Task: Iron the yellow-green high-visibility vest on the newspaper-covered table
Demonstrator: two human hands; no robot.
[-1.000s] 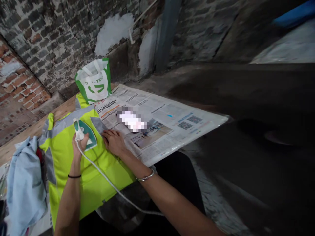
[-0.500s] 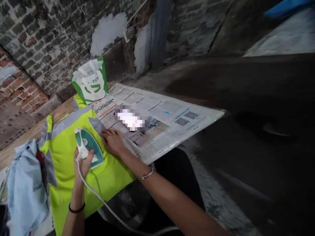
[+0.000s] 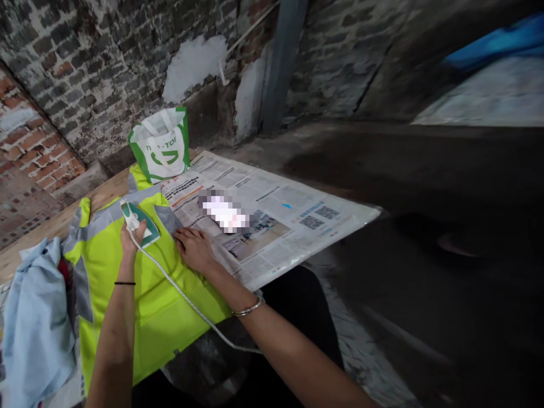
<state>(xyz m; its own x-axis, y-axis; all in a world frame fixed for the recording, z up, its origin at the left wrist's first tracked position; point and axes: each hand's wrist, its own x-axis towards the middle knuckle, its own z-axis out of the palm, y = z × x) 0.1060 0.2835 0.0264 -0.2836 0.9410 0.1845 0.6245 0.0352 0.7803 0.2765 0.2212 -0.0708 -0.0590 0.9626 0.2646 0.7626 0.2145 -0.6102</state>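
Observation:
A neon yellow high-visibility vest (image 3: 170, 306) with grey bands lies spread over the table and hangs past its near edge. My left hand (image 3: 132, 235) is wrapped round the handle of a green and white clothes iron (image 3: 148, 229), which rests on the upper part of the vest near a grey band. The iron's white cord (image 3: 187, 294) runs down to the right, under my right forearm. My right hand (image 3: 195, 247) lies flat at the vest's right edge, fingers stretched out, beside the newspaper (image 3: 272, 249).
A phone-like object (image 3: 225, 212), blurred out, lies on the newspaper. Behind the vest stands a white and green bag (image 3: 164, 148). A light blue cloth (image 3: 40, 317) is heaped at the left on the wooden table (image 3: 96, 195). A brick wall (image 3: 106, 62) rises beyond.
My left hand has pushed the iron up and to the left across the vest, toward the grey band. The cord has straightened. My right hand stays in place at the vest's edge.

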